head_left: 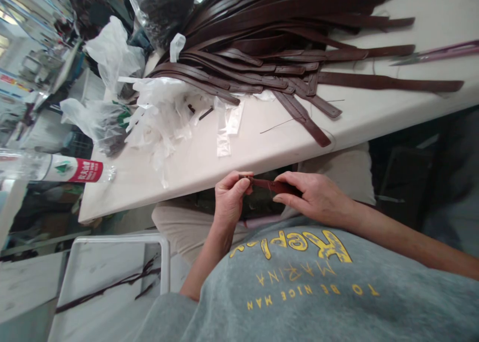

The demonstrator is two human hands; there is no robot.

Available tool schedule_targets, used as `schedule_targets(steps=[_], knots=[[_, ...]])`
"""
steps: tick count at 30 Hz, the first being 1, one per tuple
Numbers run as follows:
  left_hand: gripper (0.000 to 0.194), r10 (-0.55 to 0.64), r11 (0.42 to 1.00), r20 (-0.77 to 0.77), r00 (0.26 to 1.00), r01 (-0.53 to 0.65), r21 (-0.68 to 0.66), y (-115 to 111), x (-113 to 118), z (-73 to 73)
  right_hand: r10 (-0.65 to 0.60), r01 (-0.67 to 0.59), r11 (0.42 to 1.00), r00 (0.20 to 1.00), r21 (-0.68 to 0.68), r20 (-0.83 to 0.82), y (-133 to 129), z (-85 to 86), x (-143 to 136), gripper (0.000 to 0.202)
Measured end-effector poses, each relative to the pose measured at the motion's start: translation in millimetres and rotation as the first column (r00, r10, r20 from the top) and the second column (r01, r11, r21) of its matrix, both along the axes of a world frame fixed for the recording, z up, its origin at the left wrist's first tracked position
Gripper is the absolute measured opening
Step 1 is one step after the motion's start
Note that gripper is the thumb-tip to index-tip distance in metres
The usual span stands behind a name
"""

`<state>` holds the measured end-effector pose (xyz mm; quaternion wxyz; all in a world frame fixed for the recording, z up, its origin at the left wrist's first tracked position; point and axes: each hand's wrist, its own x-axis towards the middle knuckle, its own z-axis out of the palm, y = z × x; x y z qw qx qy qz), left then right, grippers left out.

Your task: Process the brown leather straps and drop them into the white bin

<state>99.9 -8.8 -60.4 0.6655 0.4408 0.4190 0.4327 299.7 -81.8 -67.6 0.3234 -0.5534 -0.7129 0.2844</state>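
Observation:
Over my lap, just off the table's front edge, both hands grip one dark brown leather strap (263, 183). My left hand (231, 198) pinches its narrow end between thumb and fingers; a small detail at that end is too small to make out. My right hand (312, 194) is closed round the wider part, thumb on one side and fingers on the other. On the table beyond lies a thick pile of similar brown leather straps (254, 42), several with stitched ends pointing toward me.
White plastic bags (157, 107) lie on the table (262, 147) at left, near a bottle with a red and white label (75, 168). Pink-handled scissors (437, 53) lie at far right. A white tray (112, 239) holding thin dark strips stands at lower left.

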Motion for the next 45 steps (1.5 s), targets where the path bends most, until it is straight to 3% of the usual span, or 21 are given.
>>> schedule_targets(steps=[7, 13, 19, 26, 31, 35, 39, 45], knots=[[0.027, -0.008, 1.000, -0.028, 1.000, 0.008, -0.001, -2, 0, 1.2, 0.035, -0.035, 0.999, 0.999, 0.009, 0.035, 4, -7.4, -2, 0.017], [0.025, -0.214, 0.976, -0.091, 0.973, 0.216, 0.018, -10, 10, -5.7, -0.008, 0.000, 0.996, 0.997, 0.093, 0.080, 10, -3.2, -11, 0.028], [0.022, -0.175, 0.981, -0.110, 0.978, 0.182, 0.062, -4, 0, -9.7, 0.068, -0.075, 0.992, 0.995, -0.099, -0.072, 2, -0.3, 2, 0.026], [0.023, -0.180, 0.981, -0.065, 0.981, 0.184, 0.056, -6, -9, -9.5, 0.047, -0.053, 0.992, 0.998, -0.112, -0.051, -13, -6.6, 11, 0.021], [0.033, -0.197, 0.980, -0.070, 0.978, 0.198, 0.010, -10, -7, -16.0, 0.045, -0.045, 0.994, 0.999, -0.095, -0.004, -9, -6.9, 5, 0.032], [0.030, -0.231, 0.972, -0.084, 0.969, 0.234, 0.024, -17, 2, -16.5, 0.064, -0.063, 0.993, 0.998, -0.098, 0.009, -4, -5.0, -7, 0.030], [0.024, -0.270, 0.958, -0.072, 0.960, 0.275, 0.077, -20, 6, -13.2, 0.111, -0.110, 0.984, 0.994, -0.143, 0.000, -2, -0.4, -13, 0.027], [0.021, -0.286, 0.942, -0.105, 0.953, 0.299, 0.154, -8, -7, -12.1, 0.114, -0.099, 0.954, 0.993, -0.283, 0.036, -9, 6.1, 3, 0.023]])
